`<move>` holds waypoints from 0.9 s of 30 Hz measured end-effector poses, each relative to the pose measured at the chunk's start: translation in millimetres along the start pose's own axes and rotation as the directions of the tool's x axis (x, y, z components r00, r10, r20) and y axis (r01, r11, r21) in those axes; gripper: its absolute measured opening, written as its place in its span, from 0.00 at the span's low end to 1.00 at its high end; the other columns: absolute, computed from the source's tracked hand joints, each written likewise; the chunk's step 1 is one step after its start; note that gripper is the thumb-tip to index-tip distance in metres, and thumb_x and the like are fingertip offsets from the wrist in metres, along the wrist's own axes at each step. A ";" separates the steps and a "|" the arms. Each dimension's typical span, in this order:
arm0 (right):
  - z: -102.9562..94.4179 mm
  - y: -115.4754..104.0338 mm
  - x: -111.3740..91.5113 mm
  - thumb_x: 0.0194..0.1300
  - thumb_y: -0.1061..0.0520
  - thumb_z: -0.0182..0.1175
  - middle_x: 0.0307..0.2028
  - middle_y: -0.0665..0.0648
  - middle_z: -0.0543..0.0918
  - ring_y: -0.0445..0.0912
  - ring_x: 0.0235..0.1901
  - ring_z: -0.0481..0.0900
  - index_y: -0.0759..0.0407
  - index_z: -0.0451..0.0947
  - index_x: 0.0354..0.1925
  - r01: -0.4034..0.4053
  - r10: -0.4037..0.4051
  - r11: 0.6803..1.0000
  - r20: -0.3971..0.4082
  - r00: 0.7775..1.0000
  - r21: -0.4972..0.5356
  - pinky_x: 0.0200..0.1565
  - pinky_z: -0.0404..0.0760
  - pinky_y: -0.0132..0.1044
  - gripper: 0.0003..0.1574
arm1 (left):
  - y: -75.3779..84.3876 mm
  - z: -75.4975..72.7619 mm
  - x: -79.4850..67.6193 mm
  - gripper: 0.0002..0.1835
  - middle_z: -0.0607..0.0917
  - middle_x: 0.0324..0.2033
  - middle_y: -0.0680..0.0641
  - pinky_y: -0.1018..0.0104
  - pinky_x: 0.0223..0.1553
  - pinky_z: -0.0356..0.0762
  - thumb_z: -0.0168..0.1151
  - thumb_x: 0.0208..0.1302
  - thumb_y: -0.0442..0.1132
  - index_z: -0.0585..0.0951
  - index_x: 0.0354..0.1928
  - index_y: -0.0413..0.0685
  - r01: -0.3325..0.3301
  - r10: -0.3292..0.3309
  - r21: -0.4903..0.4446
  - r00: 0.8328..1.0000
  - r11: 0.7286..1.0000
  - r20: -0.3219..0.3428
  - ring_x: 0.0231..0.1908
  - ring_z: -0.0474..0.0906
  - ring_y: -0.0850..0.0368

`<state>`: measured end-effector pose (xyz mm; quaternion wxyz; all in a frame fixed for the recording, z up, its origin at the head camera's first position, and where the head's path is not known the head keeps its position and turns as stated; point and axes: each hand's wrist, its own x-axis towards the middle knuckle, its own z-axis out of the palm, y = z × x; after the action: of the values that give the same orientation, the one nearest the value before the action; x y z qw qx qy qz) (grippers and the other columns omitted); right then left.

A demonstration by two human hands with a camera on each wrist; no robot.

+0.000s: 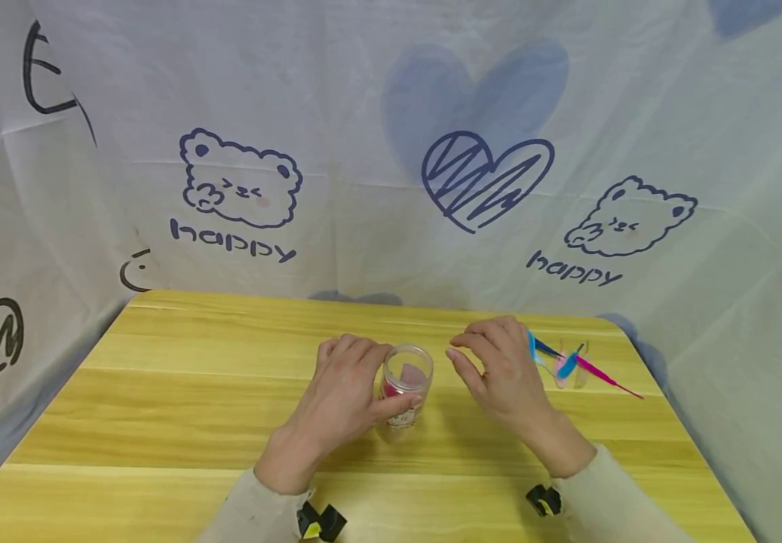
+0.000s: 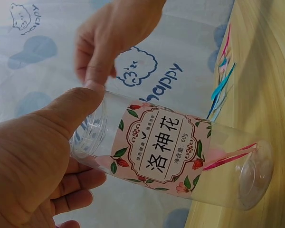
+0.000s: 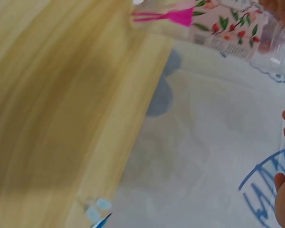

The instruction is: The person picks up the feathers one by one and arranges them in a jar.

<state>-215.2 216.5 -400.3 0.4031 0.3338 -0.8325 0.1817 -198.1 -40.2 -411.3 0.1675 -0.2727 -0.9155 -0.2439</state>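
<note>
A clear plastic jar (image 1: pixel 402 417) with no lid stands on the table, gripped near its rim by my left hand (image 1: pixel 345 383). Its pink floral label (image 2: pixel 156 147) carries Chinese characters and "60g". Inside the jar, a magenta piece (image 3: pixel 180 17) with a flared part and thin stems shows through the wall. My right hand (image 1: pixel 502 369) hovers to the right of the jar, apart from it, fingers loosely bent and holding nothing. Behind that hand lie several slim blue, pink and magenta plastic pieces (image 1: pixel 567 367), partly hidden by it; their exact kind is unclear.
The wooden table (image 1: pixel 180 392) ends at a back edge against a hanging white cloth (image 1: pixel 357 128) printed with bears and hearts. More cloth hangs at both sides. A long magenta piece (image 1: pixel 608 378) points toward the table's right edge. Black wrist mounts sit at both sleeves.
</note>
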 end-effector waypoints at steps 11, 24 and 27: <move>-17.5 44.7 -45.1 0.64 0.57 0.71 0.41 0.61 0.84 0.60 0.45 0.76 0.63 0.85 0.45 -0.169 0.176 0.982 0.084 0.981 -0.088 0.47 0.69 0.56 0.13 | 0.1 -0.6 -0.4 0.39 0.87 0.50 0.49 0.45 0.61 0.65 0.74 0.58 0.69 0.84 0.60 0.47 0.009 -0.009 -0.008 1.000 1.000 0.012 0.54 0.77 0.49; -46.6 98.0 -87.8 0.61 0.61 0.73 0.39 0.67 0.85 0.68 0.41 0.77 0.67 0.85 0.43 -0.265 0.298 0.925 0.087 0.950 -0.274 0.42 0.71 0.64 0.14 | 1.0 -0.7 -1.1 0.38 0.87 0.50 0.49 0.46 0.60 0.65 0.74 0.59 0.69 0.84 0.60 0.47 0.006 -0.006 -0.007 1.000 1.000 0.008 0.54 0.77 0.49; -50.3 104.2 -96.1 0.62 0.61 0.73 0.39 0.68 0.85 0.69 0.42 0.77 0.68 0.85 0.43 -0.310 0.354 0.900 0.101 0.930 -0.306 0.41 0.70 0.64 0.13 | 1.2 -0.7 -1.3 0.39 0.87 0.50 0.49 0.46 0.60 0.65 0.74 0.59 0.69 0.84 0.60 0.47 0.002 -0.002 -0.008 1.000 1.000 0.004 0.53 0.77 0.49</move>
<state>-217.2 358.7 -449.3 0.3442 0.1384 -0.9233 0.1000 -196.2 -40.3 -410.9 0.1642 -0.2732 -0.9151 -0.2470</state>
